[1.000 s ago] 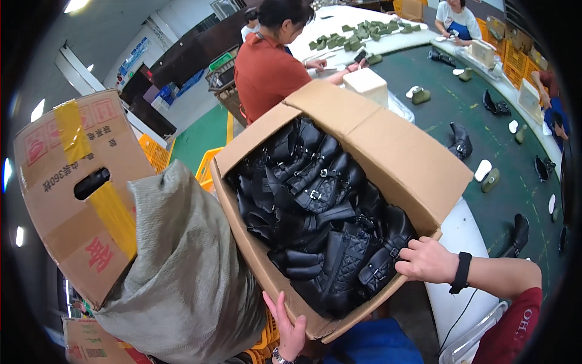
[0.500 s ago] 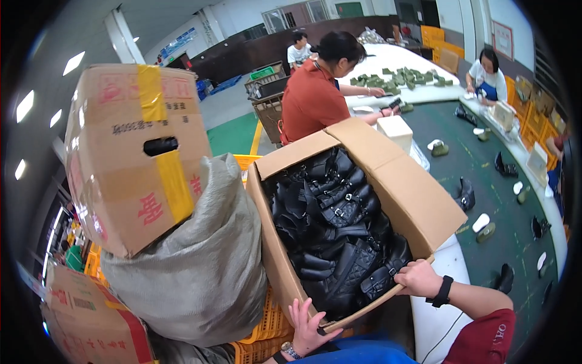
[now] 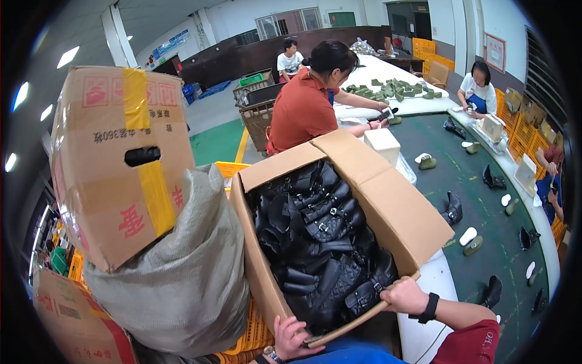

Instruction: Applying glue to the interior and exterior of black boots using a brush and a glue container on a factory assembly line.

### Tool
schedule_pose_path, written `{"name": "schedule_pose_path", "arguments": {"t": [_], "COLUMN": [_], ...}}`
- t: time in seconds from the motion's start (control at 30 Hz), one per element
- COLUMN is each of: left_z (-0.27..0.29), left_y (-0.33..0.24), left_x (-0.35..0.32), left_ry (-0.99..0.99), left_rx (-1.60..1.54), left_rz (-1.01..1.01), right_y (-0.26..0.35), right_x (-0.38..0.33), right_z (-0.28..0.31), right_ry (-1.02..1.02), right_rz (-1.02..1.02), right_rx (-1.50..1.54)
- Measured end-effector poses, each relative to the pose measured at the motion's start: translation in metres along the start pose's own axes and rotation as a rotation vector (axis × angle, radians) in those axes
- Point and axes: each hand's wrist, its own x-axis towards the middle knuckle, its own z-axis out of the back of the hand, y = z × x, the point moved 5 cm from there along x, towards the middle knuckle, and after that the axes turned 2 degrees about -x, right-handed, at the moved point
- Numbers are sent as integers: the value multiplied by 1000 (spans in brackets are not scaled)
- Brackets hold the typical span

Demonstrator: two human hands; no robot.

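The right hand grips the near rim of an open cardboard box, fingers curled over the edge. The left hand clasps the same rim lower down, at the box's near corner. The box sits tilted between the two hands, filled with black boots, too many and too tangled to count. Just left of it leans one grey sack, with one taped carton resting on top. Beyond the box, one person in a red shirt works at a green table where single boots and soles lie scattered. Two more people sit farther back.
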Motion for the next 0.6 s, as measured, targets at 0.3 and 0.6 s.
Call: {"name": "schedule_pose_path", "arguments": {"t": [0.3,0.6], "left_z": [-8,-23], "left_y": [5,28], "left_x": [-36,-49], "left_ry": [-87,-77], "left_rx": [-84,-92], "left_rz": [-6,56], "right_y": [-6,-10], "right_x": [2,15], "right_z": [-8,3], "right_ry": [-31,16], "right_rz": [38,-17], "right_rx": [59,211]}}
